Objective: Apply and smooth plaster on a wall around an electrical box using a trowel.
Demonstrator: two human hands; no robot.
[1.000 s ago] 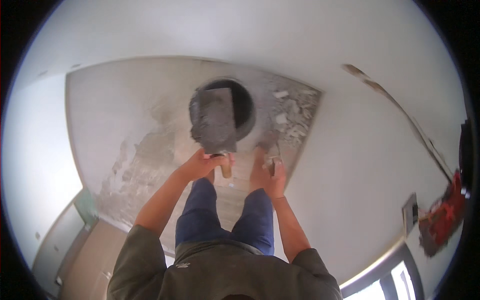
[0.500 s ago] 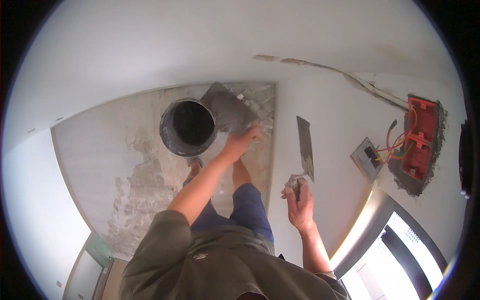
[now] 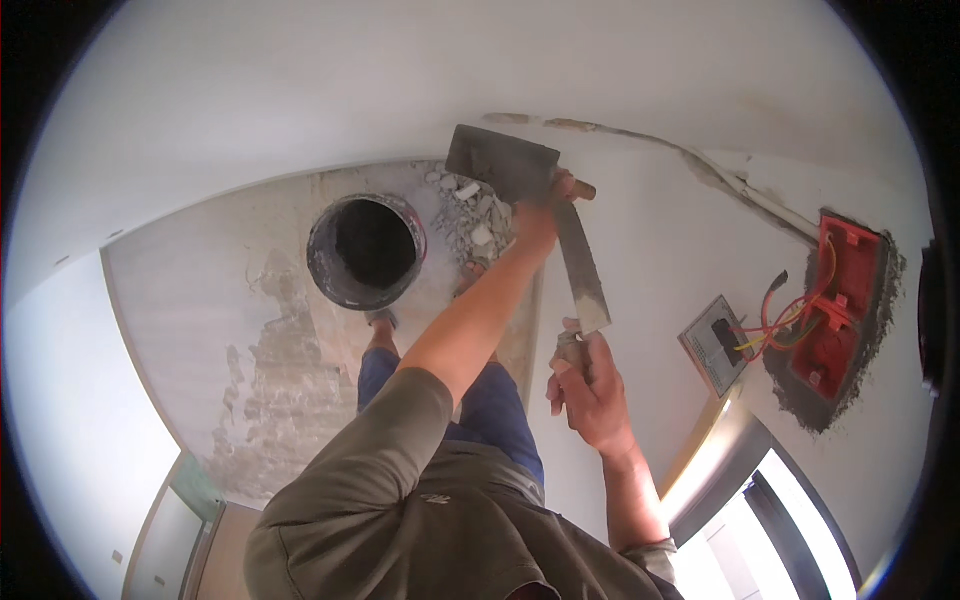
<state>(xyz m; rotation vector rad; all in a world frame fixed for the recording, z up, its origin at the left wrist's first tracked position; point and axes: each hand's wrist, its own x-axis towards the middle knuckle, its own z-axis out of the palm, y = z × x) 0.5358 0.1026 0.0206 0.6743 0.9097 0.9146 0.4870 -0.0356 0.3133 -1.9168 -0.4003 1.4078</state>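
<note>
My left hand [image 3: 540, 215] is closed round the wooden handle of a mortar hawk [image 3: 503, 160], whose dark flat plate is raised near the white wall. My right hand [image 3: 595, 400] grips a plastering trowel [image 3: 582, 260] by its handle. The long narrow blade points up and away, its far end close to my left hand and the hawk. Whether the two tools touch, I cannot tell. Below and to the left, a black bucket [image 3: 318, 262] stands on the floor with dark, shadowed contents.
Broken rubble [image 3: 480, 222] lies on the stained floor [image 3: 290, 370] beside the bucket. On the right wall, red electrical boxes [image 3: 835, 310] sit in rough grey mortar, and a switch plate [image 3: 715, 345] hangs from wires. A patched groove [image 3: 690, 155] runs along the wall above.
The hawk and my left hand have risen to the right, away from the bucket, uncovering the rubble. My right hand has shifted slightly left, bringing the trowel blade close to the hawk.
</note>
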